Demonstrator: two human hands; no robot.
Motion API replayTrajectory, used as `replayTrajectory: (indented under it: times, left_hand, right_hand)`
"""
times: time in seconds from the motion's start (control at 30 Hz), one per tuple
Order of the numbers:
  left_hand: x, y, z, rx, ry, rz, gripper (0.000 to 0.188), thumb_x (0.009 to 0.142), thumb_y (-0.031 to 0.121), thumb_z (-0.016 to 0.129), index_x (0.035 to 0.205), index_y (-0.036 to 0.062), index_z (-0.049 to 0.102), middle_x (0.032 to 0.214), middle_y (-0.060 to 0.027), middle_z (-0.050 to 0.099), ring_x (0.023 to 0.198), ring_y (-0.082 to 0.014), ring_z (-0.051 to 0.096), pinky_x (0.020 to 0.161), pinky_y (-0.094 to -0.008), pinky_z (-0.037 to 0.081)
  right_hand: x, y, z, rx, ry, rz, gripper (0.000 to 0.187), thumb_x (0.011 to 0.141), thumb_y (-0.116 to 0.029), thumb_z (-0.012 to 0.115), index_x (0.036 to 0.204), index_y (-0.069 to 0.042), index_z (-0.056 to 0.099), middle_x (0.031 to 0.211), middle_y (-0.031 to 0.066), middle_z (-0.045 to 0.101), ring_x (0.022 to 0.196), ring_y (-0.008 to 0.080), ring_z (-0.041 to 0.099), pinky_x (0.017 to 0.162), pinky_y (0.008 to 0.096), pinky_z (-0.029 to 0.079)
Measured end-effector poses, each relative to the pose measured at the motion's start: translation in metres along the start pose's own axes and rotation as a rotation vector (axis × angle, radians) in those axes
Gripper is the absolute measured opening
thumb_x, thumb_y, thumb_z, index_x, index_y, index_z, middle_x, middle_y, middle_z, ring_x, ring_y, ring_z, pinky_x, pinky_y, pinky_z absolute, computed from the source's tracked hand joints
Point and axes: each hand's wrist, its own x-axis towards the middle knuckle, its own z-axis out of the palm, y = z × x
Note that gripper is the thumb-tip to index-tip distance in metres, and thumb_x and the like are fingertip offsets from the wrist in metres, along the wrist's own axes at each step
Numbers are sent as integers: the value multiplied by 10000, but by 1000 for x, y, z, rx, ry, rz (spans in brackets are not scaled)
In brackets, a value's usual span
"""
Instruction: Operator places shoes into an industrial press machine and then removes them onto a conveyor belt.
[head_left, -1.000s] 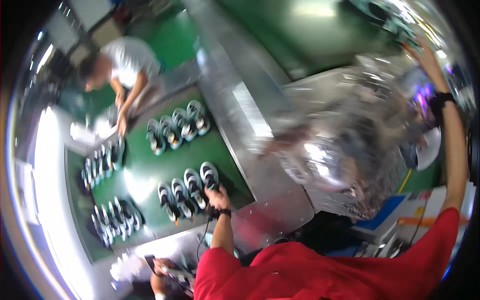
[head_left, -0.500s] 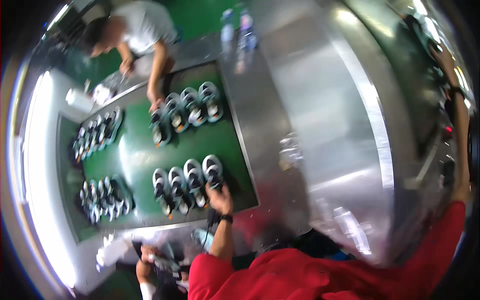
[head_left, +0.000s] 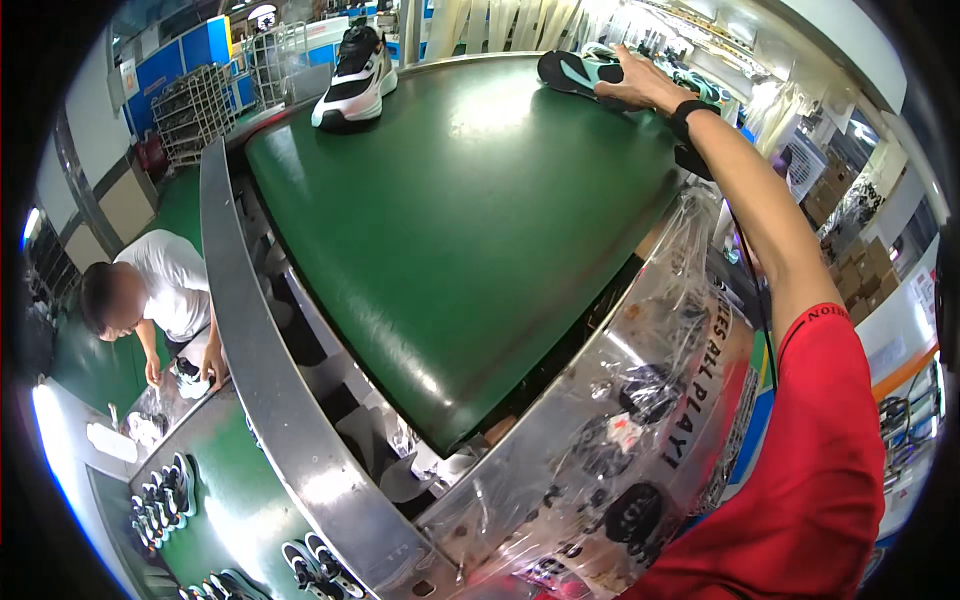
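My right hand (head_left: 640,82) reaches to the far right of a raised green belt (head_left: 470,230). Its fingers and thumb are closed round a sneaker (head_left: 575,72) lying on its side, its black and turquoise sole turned toward me. More turquoise footwear (head_left: 695,85) shows partly behind my hand and wrist. A black band with a cable is on that wrist. At the belt's far left stands another sneaker (head_left: 355,80), white, black and grey, upright with its toe toward me. My left hand is out of view.
A metal rail (head_left: 255,350) edges the raised belt. Clear plastic film (head_left: 610,440) covers its near right side. Lower left, a second green belt (head_left: 235,500) carries rows of sneakers (head_left: 165,500). Beside it, a person in white (head_left: 170,290) handles a shoe. A wire rack (head_left: 195,110) stands behind.
My view has swung right, from the lower belt to the raised one. My left hand, earlier at a sneaker in the near row, has left the view. My right hand now grips a sneaker.
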Motion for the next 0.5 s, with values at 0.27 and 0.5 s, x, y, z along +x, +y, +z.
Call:
replayTrajectory:
  times: [0.27,0.5]
  left_hand:
    - [2,3,4,63,-10,9,591,909,328,618,1371,4,440,1239,-186,593,1121,-330,562,979,-439,423]
    - [1,3,10,92,6,120,617,917,360,607,1375,-15,433,1253,-211,583,1146,-339,543,998,-449,400]
  right_hand:
    - [-17,30,-10,28,-151,134,884,630,-616,696,1191,59,592,1235,236,601,1086,327,624,923,408,506]
    - [-51,16,-14,6,172,-161,299,730,-205,674,930,17,681,813,218,686,794,359,691,705,434,556]
